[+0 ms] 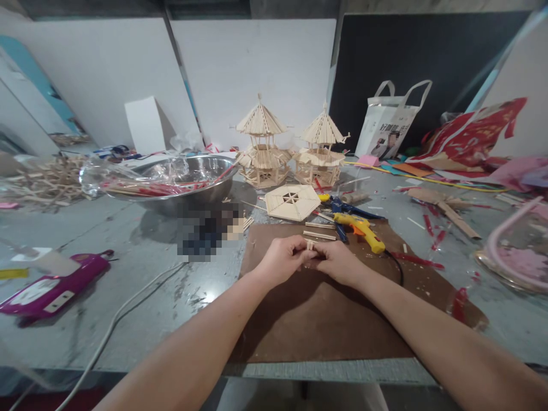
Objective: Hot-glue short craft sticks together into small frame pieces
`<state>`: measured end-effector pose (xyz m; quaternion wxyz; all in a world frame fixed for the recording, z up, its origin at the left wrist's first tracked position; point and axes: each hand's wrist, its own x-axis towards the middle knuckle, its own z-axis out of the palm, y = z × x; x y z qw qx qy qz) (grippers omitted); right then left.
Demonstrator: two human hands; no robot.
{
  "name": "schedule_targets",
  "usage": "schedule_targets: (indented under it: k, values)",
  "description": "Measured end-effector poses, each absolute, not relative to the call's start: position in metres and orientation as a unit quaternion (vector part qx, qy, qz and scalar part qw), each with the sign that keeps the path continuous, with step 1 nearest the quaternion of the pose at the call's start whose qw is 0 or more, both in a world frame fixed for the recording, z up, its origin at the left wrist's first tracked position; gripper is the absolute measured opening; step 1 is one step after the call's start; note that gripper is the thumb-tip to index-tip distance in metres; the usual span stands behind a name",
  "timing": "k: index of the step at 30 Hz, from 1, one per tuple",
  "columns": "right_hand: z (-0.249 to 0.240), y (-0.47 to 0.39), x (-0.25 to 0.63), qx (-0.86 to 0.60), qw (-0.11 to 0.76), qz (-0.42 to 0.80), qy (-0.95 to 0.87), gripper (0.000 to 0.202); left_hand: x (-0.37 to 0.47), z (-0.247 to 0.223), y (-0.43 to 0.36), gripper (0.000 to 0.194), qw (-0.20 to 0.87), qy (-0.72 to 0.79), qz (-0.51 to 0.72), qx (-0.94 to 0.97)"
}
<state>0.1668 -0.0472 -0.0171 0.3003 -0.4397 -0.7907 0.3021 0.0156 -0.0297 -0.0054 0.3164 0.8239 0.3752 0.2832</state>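
Over the brown mat (325, 319), my left hand (285, 260) and my right hand (338, 261) meet, fingers closed together on a small bundle of pale wooden sticks (310, 245). Only the top of the bundle shows between the fingertips. Just beyond them lie a few short stick pieces (319, 234). A yellow glue gun (362, 229) rests at the right on the mat's back edge. Behind the mat is a hexagonal stick panel (291, 202) with a spoked opening in its centre.
Two stick pagodas (262, 145) (324, 142) stand at the back. Left are a metal bowl (188, 197) with plastic-wrapped sticks, a stick pile (47, 182) and a purple power strip (64, 288). Right are red scraps (417, 261), a white bag (385, 125) and a round container (514, 268).
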Motion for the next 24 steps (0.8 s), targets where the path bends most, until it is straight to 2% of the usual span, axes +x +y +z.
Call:
schedule_targets:
  k: [6, 15, 24]
  values:
    - [-0.0201, -0.0456, 0.1684, -0.429, 0.303, 0.321, -0.788, 0.015, 0.0174, -0.0052, -0.0316, 0.018, 0.351, 0.379, 0.286, 0.807]
    - [-0.0170, -0.0432, 0.1711, -0.465, 0.296, 0.413, -0.725, 0.014, 0.0183, -0.0065, -0.0313, 0.024, 0.373, 0.393, 0.288, 0.789]
    - [-0.0213, -0.0440, 0.1699, -0.461, 0.284, 0.311, -0.781, 0.008, 0.0198, -0.0073, -0.0300, 0.023, 0.314, 0.392, 0.297, 0.812]
